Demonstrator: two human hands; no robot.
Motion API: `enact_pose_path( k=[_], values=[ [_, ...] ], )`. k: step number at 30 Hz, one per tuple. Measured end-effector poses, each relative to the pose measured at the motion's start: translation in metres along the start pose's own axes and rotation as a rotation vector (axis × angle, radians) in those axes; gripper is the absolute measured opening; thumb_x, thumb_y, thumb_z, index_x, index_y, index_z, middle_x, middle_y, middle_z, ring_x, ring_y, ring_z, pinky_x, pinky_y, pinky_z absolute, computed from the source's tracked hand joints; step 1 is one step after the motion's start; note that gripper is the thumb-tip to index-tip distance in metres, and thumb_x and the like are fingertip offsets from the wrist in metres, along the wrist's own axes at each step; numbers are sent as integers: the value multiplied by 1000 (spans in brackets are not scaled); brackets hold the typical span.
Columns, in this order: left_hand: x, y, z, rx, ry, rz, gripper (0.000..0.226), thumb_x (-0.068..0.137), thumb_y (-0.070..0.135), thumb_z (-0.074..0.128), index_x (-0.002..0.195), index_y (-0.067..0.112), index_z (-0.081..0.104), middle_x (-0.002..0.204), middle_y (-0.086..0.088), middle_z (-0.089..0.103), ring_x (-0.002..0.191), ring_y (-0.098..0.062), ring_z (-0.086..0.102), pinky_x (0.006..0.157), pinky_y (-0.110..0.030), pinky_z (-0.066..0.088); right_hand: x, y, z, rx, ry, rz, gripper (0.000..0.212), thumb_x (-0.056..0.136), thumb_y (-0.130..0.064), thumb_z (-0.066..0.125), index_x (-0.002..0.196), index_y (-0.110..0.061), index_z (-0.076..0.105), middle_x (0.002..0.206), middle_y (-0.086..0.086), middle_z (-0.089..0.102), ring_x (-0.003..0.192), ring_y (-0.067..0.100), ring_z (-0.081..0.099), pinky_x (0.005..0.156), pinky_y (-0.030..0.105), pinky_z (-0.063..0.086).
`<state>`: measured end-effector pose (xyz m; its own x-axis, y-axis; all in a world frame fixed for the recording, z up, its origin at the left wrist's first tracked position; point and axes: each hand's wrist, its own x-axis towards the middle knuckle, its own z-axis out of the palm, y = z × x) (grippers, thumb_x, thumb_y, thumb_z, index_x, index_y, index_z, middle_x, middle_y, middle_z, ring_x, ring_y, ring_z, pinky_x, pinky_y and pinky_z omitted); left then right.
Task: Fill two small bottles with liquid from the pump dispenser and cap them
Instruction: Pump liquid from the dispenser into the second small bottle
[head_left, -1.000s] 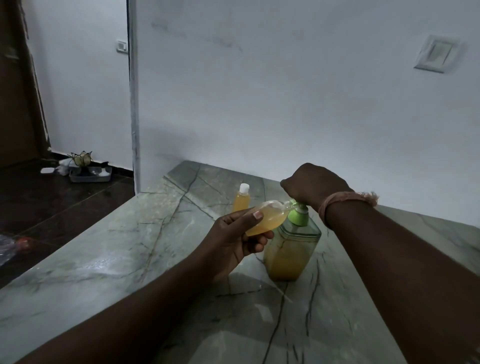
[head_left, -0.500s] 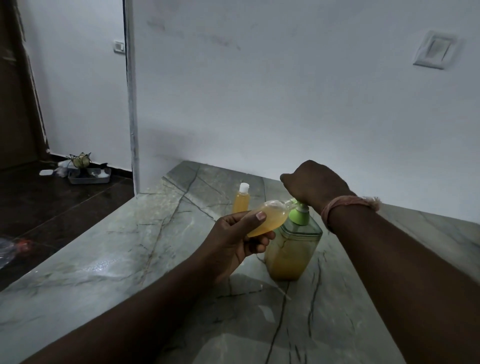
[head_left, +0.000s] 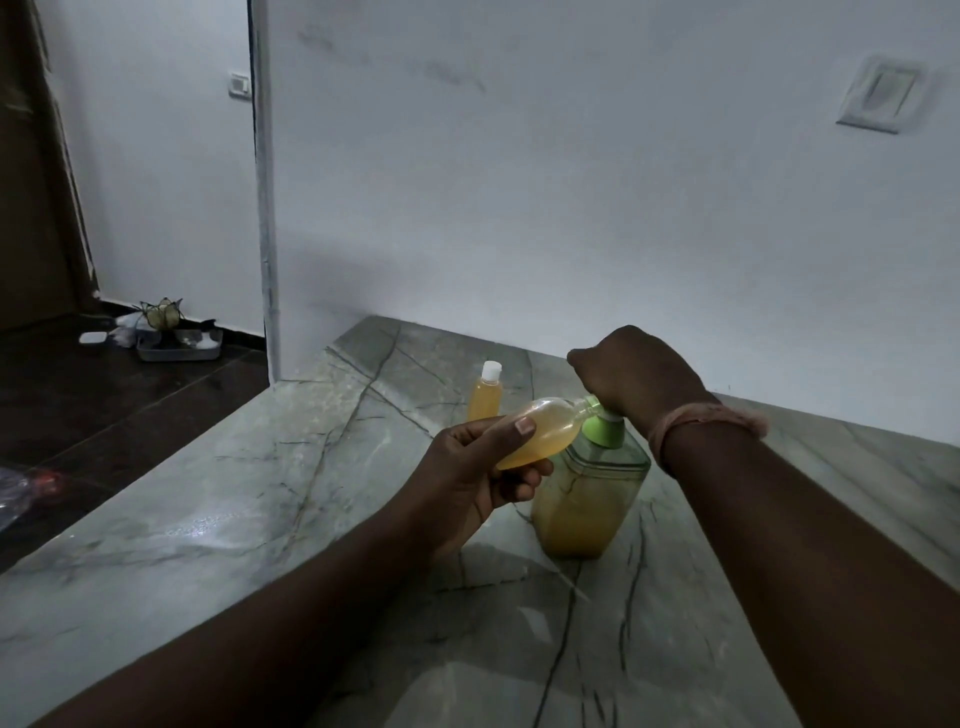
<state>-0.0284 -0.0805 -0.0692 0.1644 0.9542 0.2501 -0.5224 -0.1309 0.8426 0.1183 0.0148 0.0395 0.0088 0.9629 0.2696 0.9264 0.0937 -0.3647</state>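
Left hand (head_left: 467, 480): fingers and thumb curled round a small clear bottle (head_left: 540, 431), thumb lying along its top side. Bottle held tilted, nearly on its side, neck pointing right toward the pump dispenser (head_left: 589, 491). Bottle mostly full of amber liquid; an air pocket shows along its upper side. Its open neck sits at the dispenser's green spout; the exact contact is hidden behind the right hand.

Right hand (head_left: 631, 371): fingers curled downward over the pump head, covering it from above. A pale thread band (head_left: 701, 421) circles the wrist.

Pump dispenser: clear square body, green collar, standing upright on the tabletop (head_left: 218, 525), filled roughly two thirds with the same amber liquid.

Second small bottle (head_left: 485, 396): upright, white cap on, full of amber liquid, standing behind the left hand and just left of the dispenser, apart from it.

Tabletop: grey-green marble with dark veins, butting against a white wall.

Beyond: switch plate (head_left: 878, 98) on the wall upper right. Dark floor to the left, carrying a grey tray (head_left: 179, 349) of small items near the far wall.
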Motion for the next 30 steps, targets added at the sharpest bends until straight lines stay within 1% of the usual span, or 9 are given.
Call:
enact_pose_path(
  k=[2, 4, 7, 10, 12, 16, 20, 24, 30],
  values=[
    [1, -1, 1, -5, 7, 1, 23, 88, 22, 61, 99, 9, 77, 81, -20, 66, 63, -16, 61, 58, -23, 53, -2, 0, 1, 33, -24, 19, 24, 74, -34, 52, 58, -16, 51, 65, 6, 56, 61, 27, 53, 60, 30, 40],
    [1, 0, 2, -5, 6, -1, 22, 88, 22, 61, 98, 10, 77, 81, -20, 66, 63, -16, 61, 58, -23, 53, -4, 0, -1, 21, -29, 25, 24, 75, -34, 51, 60, -16, 53, 67, 5, 57, 65, 27, 55, 61, 29, 41],
    [-2, 1, 2, 4, 5, 2, 23, 89, 22, 60, 100, 8, 75, 82, -19, 65, 64, -16, 61, 59, -23, 53, -5, -4, -6, -55, -30, 0, 27, 80, -38, 50, 63, -17, 53, 72, 4, 58, 71, 27, 58, 66, 30, 43],
    [-3, 2, 4, 4, 10, -7, 23, 88, 23, 61, 98, 9, 77, 82, -19, 66, 64, -16, 60, 59, -23, 53, -7, -9, -13, -157, -11, -38, 28, 83, -40, 50, 65, -18, 49, 69, 1, 51, 76, 27, 57, 69, 30, 43],
    [-1, 2, 2, -4, 7, -8, 23, 88, 22, 61, 100, 8, 76, 82, -20, 66, 64, -16, 61, 59, -23, 53, -5, -7, -9, -114, 32, -41, 29, 82, -40, 49, 64, -17, 51, 68, 2, 53, 72, 26, 56, 66, 29, 42],
    [1, 1, 1, -5, 5, -3, 27, 89, 21, 61, 107, 5, 71, 83, -20, 65, 64, -16, 61, 59, -23, 53, -5, 0, 1, 60, 6, 13, 27, 77, -38, 48, 60, -16, 50, 68, 6, 57, 65, 28, 54, 62, 30, 41],
    [-2, 3, 3, -1, 4, -7, 24, 88, 22, 61, 103, 9, 75, 83, -19, 66, 65, -16, 61, 60, -23, 53, -4, -1, -3, 15, -41, 9, 26, 77, -37, 49, 64, -16, 58, 72, 6, 61, 68, 27, 58, 62, 29, 42],
    [-3, 4, 3, -8, -8, -8, 23, 88, 22, 61, 101, 10, 76, 83, -19, 66, 65, -16, 61, 59, -24, 53, -1, -4, -6, -48, -79, -26, 26, 78, -39, 50, 65, -18, 56, 73, 4, 61, 71, 26, 60, 64, 29, 43],
    [2, -1, 1, -5, 10, -13, 23, 89, 22, 61, 101, 9, 76, 82, -20, 66, 63, -17, 61, 58, -24, 53, 2, 1, 2, 37, -56, 43, 23, 77, -34, 53, 61, -16, 54, 68, 5, 58, 65, 26, 55, 58, 28, 39]
  ],
)
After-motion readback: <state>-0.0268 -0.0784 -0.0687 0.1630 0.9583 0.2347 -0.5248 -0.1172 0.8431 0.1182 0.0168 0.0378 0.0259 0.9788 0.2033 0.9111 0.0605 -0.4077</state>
